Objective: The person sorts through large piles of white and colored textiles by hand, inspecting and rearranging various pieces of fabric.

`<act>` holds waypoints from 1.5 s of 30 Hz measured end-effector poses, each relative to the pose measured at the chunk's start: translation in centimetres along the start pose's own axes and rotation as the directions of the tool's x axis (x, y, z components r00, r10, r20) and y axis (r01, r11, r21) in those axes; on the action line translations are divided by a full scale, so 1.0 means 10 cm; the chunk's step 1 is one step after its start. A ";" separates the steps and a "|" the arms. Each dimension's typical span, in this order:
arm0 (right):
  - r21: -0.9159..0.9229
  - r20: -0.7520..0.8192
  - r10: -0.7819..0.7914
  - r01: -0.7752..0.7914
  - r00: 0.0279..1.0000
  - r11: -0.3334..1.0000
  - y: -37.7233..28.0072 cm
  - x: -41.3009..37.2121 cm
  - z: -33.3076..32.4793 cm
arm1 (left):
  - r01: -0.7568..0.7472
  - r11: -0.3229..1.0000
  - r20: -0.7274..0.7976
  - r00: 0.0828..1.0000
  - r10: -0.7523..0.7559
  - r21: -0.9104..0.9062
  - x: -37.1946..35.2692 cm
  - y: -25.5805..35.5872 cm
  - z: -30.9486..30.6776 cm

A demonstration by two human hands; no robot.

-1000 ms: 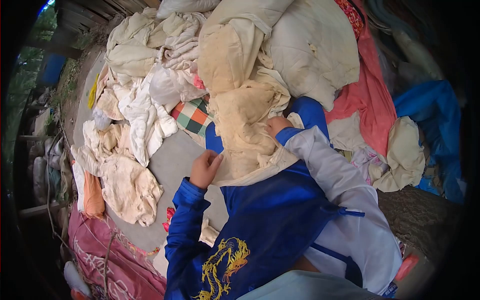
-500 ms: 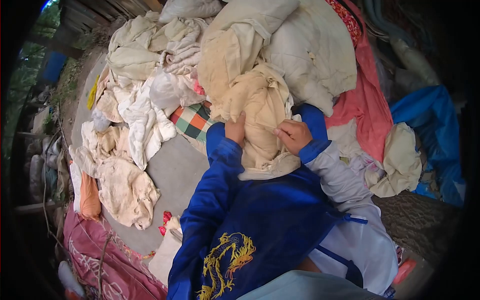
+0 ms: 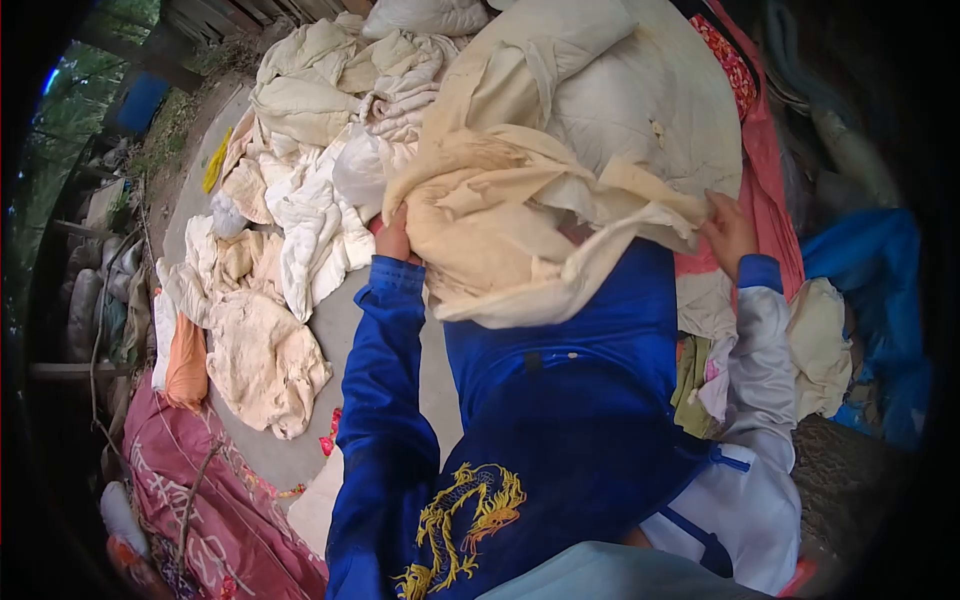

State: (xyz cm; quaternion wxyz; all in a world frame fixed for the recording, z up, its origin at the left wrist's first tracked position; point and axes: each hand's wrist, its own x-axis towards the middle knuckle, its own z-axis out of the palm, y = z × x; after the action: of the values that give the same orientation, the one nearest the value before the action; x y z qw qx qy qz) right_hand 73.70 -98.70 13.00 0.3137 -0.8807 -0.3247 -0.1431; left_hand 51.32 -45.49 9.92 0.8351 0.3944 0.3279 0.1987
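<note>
A cream-coloured cloth cover (image 3: 480, 235) with padding bulging under it spreads over my lap, its edges lifted and folded. At its left edge my left hand (image 3: 395, 240) is closed on the fabric, with part of the fingers hidden behind it. Far to the right, my right hand (image 3: 729, 235) pinches the opposite edge, drawing a strip of cloth out between both hands. A gap under the raised strip shows a dark opening. Behind the cover lies a large off-white quilt (image 3: 640, 110), touching it.
Crumpled white cloths (image 3: 325, 225) and a stained cream pad (image 3: 262, 360) lie on the grey ground at left. Nearer is a maroon printed sheet (image 3: 215, 500) with an orange bag (image 3: 186, 365) beside it. A blue tarp (image 3: 875, 310) and pink cloth (image 3: 775, 190) flank the right.
My hands have moved well apart, left hand leftward and right hand to the right and up. The bunched cream cover is now spread wide between them, uncovering more of my blue-clothed lap.
</note>
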 end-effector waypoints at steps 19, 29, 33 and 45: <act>0.547 0.560 0.199 -0.540 0.804 0.640 -2.17 0.17 2.16 | -0.142 0.985 0.016 0.990 0.141 0.102 -0.48 -0.64 0.23; 0.252 0.896 -0.118 -0.272 0.429 0.929 -1.95 0.34 1.71 | -0.166 0.976 0.091 0.984 0.155 0.140 -0.38 -0.62 0.51; 0.475 0.879 -0.304 -0.719 0.366 0.508 -1.89 0.43 1.55 | -0.147 0.983 0.110 0.985 0.135 0.114 -0.36 -0.52 0.61; 0.524 0.843 -0.184 -0.848 0.505 0.074 -2.18 0.00 1.90 | -0.357 0.596 0.153 0.918 0.366 0.719 -1.58 -1.08 0.66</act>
State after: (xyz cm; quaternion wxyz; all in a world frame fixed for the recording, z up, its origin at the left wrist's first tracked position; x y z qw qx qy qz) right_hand 60.21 -73.52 8.49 0.6423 -0.4856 -0.1734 0.5671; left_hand 45.66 -64.93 10.67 0.5458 0.7527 0.2974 0.2171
